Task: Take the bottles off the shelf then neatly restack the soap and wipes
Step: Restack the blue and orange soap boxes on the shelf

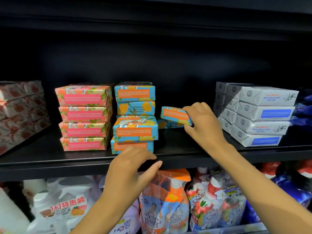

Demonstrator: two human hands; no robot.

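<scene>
On the black shelf stands a stack of blue-and-orange soap bars, slightly crooked. My right hand grips one more blue-and-orange soap bar, tilted, on top of another bar lying behind on the shelf. My left hand hovers at the shelf's front edge just below the blue stack, fingers apart, holding nothing. A pink-and-orange soap stack stands left of the blue one. White-wrapped soap bars are piled at the right.
Pink floral packs lie at the far left of the shelf. Dark blue packs sit at the far right. The lower shelf holds bottles and refill pouches, among them an orange-capped spray bottle pack. Another shelf board hangs above.
</scene>
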